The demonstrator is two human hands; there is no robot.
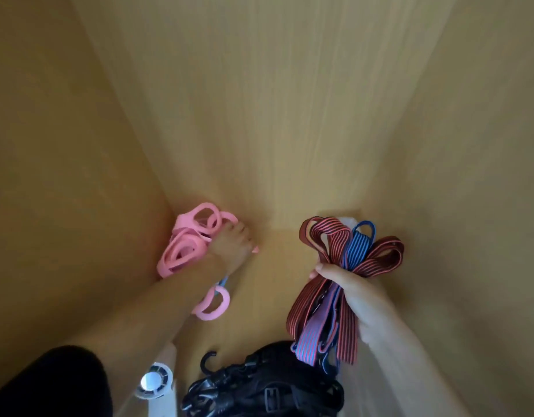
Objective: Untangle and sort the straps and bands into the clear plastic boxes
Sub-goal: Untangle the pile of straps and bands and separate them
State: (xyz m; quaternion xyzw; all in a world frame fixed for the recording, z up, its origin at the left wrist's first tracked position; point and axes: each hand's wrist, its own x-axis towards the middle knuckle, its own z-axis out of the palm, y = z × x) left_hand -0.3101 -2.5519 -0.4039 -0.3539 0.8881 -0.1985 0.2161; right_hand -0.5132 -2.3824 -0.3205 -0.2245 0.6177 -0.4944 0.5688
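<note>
A pile of pink bands (pixel 184 251) lies in the far left corner of the wooden surface (pixel 274 281). My left hand (pixel 234 245) reaches onto its right side, fingers curled over some of the bands. One more pink band (pixel 213 305), with a thin blue piece on it, lies under my left wrist. My right hand (pixel 346 284) grips a folded bundle of red-and-black and blue striped elastic straps (pixel 350 245) by its middle, with loops fanning out above and ends hanging below. Behind the bundle, a pale edge of a clear plastic box (pixel 348 219) shows.
A tangle of black straps with buckles and a hook (pixel 259 383) lies at the near edge. Beside it, at the lower left, is a white round device (pixel 154 382). Wooden walls (pixel 79 145) close in the space on the left, back and right.
</note>
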